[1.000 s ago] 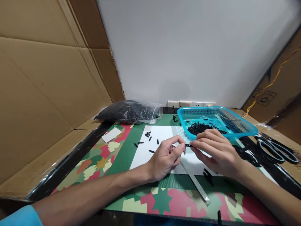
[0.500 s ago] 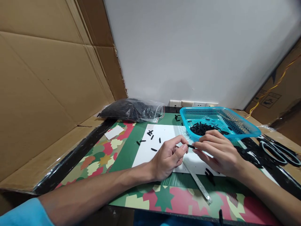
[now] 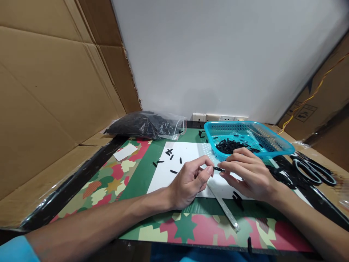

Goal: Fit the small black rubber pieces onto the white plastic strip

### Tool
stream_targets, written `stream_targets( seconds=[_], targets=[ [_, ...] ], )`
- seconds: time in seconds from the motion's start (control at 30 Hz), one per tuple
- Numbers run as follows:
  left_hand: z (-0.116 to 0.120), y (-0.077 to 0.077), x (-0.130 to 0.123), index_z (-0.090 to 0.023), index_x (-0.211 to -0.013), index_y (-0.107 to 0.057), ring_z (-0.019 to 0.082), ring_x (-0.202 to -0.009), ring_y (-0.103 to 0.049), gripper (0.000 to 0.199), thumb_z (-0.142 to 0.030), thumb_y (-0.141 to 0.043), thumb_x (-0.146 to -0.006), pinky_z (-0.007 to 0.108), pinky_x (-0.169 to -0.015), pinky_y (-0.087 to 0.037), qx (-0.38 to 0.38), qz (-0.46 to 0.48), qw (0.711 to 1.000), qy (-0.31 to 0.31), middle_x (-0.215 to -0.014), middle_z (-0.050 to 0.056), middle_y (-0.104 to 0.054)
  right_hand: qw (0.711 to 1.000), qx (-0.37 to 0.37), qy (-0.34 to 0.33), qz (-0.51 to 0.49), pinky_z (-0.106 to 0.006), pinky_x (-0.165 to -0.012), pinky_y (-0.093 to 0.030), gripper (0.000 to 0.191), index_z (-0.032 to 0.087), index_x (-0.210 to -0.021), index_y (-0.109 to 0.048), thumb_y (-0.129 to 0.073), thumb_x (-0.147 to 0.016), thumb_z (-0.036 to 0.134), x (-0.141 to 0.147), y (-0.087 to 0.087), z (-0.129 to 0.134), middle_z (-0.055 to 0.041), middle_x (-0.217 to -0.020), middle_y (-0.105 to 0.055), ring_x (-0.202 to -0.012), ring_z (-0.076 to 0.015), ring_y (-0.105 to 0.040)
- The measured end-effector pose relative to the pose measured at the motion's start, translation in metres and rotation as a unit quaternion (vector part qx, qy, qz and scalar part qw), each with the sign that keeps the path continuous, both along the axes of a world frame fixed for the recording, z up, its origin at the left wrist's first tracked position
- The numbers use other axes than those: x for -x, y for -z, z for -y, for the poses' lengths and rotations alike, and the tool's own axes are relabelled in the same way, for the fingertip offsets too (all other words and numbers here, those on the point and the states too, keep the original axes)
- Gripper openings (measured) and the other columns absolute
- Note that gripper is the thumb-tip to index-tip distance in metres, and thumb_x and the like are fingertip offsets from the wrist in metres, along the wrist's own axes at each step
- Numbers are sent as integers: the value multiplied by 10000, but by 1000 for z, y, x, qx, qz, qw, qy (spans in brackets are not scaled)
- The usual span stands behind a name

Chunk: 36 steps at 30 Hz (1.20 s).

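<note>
Head view: left hand [image 3: 189,182] curled, thumb and forefinger pinching one end of a slim black piece [image 3: 218,169]. Right hand [image 3: 249,174], fingers bent, grips the opposite end narrowly. The piece is above a flat white sheet [image 3: 163,178], near a perforated blue plastic basket [image 3: 289,149].

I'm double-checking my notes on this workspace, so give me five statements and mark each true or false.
1. The left hand pinches a small black piece, and the right hand is at its other end. True.
2. Scissors lie right of the blue basket. True.
3. The basket is upside down. False: it stands upright, holding a pile of black pieces.
4. Loose pieces lie on the white sheet. True.
5. The plastic bag lies on the sheet. False: the bag lies beyond it.
</note>
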<state>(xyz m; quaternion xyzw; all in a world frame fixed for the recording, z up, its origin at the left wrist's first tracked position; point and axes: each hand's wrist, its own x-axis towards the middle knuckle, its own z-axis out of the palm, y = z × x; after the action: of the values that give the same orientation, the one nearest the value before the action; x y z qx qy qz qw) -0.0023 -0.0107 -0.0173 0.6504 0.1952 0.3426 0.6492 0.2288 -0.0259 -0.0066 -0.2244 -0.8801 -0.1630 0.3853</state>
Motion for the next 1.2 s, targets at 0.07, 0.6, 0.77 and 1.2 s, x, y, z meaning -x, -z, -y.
stream_targets(
  seconds=[0.07, 0.6, 0.77, 1.2],
  targets=[
    [-1, 1, 1, -197, -945, -537, 50, -452, -283, 348, -516, -595, -1072, 174, -434, -217, -2, -5, 1000, 0, -585, -113, -349, 1000, 1, 0, 2, -366, -755, -513, 73, 126, -1110, -668, -632, -1056, 160, 0, 0, 0, -61, -784, -737, -708, -179, -632],
    [-3, 0, 2, -192, -1013, -567, 60, -471, -298, 307, -490, -579, -1090, 178, -445, -230, -32, -18, 999, -16, -568, -114, -363, 999, -12, -8, -46, -334, -640, -508, 114, 145, -1117, -663, -651, -1019, 87, 2, -2, -3, -81, -810, -745, -685, -179, -646],
    [-3, 1, 1, -195, -990, -558, 59, -463, -295, 326, -507, -575, -1084, 175, -440, -230, -28, -7, 999, -15, -576, -114, -352, 998, 20, -10, -52, -334, -640, -505, 90, 165, -1113, -679, -650, -1038, 125, 1, 0, -3, -68, -823, -756, -671, -173, -636],
    [0, 0, 2, -184, -956, -561, 41, -456, -278, 398, -565, -556, -1072, 182, -429, -182, -8, -13, 999, -40, -660, -94, -364, 980, 134, -34, -141, -275, -607, -522, 86, 177, -1022, -744, -669, -1044, 144, 11, 3, 0, -29, -753, -730, -664, -150, -651]
  ],
)
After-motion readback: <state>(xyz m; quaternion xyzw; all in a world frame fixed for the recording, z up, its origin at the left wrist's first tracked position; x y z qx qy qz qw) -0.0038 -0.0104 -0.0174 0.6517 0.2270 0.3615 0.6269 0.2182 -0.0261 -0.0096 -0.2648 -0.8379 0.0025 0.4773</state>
